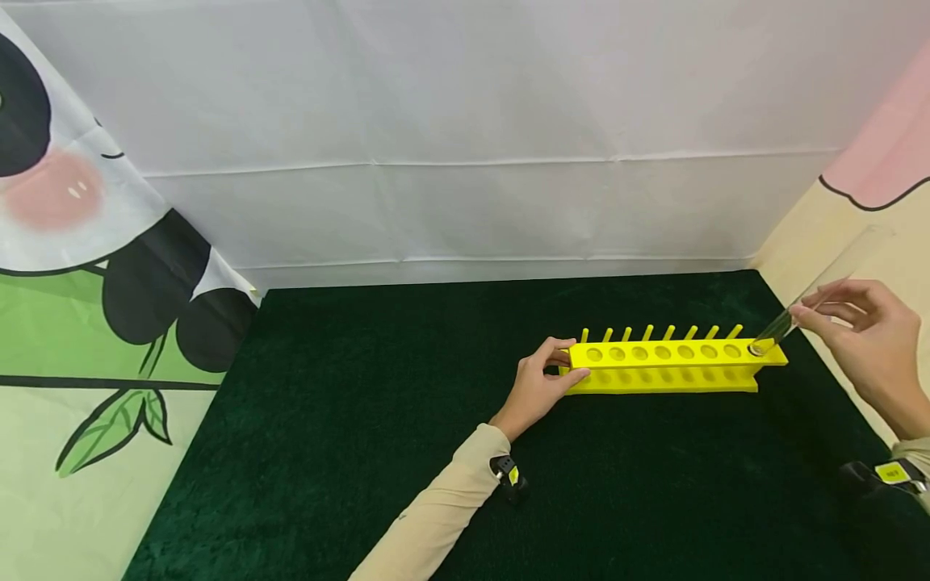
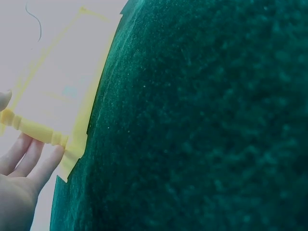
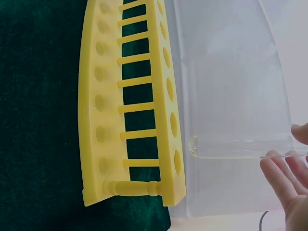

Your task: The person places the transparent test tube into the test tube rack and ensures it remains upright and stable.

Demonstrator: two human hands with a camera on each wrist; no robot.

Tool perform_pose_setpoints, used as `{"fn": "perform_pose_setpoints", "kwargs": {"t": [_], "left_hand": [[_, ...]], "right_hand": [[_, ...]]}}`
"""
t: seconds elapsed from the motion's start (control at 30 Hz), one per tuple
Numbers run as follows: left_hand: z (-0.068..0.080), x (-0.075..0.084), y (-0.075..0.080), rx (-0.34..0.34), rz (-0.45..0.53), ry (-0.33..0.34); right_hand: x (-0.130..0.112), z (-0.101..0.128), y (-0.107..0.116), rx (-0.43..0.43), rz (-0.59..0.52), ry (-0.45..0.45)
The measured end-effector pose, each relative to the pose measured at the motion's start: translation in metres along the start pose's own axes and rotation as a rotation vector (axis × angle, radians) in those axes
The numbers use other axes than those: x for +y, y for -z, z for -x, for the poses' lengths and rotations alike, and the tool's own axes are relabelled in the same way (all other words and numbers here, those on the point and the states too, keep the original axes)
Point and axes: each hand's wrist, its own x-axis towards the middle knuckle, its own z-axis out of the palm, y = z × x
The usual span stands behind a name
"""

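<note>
A person works with two bare hands at a worktop [image 1: 363, 420] covered in dark green velvety cloth, with white fabric hung behind it and cartoon-printed cloth at both sides. A long yellow test tube rack [image 1: 664, 367] lies across the right half of the worktop; its top bar has a row of round holes and a row of thin pegs stands along its far edge. The left hand [image 1: 541, 383] rests at the rack's left end, thumb over the top bar and fingers curled around the end piece, a grip that appears meant to brace the rack so it cannot slide or tip; the left wrist view shows fingertips [image 2: 50, 156] touching the turned yellow end post. The right hand [image 1: 868, 335] is raised beyond the rack's right end and pinches the upper part of a clear glass test tube [image 1: 781, 327] between thumb and fingertips, the other fingers loosely bent. The tube is tilted, its rounded bottom pointing down and left toward the rack, and that bottom sits at or just above the last hole on the right end; whether it has entered the hole cannot be told. From the right wrist view the tube's rounded end [image 3: 195, 146] lies just beside the top bar, near the end holes. The slant seems to let the narrow end be aimed at the hole. Every other hole in view is empty.
</note>
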Motion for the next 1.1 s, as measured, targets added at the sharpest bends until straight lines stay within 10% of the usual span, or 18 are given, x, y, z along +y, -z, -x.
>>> {"fn": "perform_pose_setpoints", "kwargs": {"t": [1.1], "left_hand": [[0.000, -0.002, -0.002, -0.001, 0.004, -0.001]], "right_hand": [[0.014, 0.004, -0.006, -0.004, 0.136, -0.085]]}}
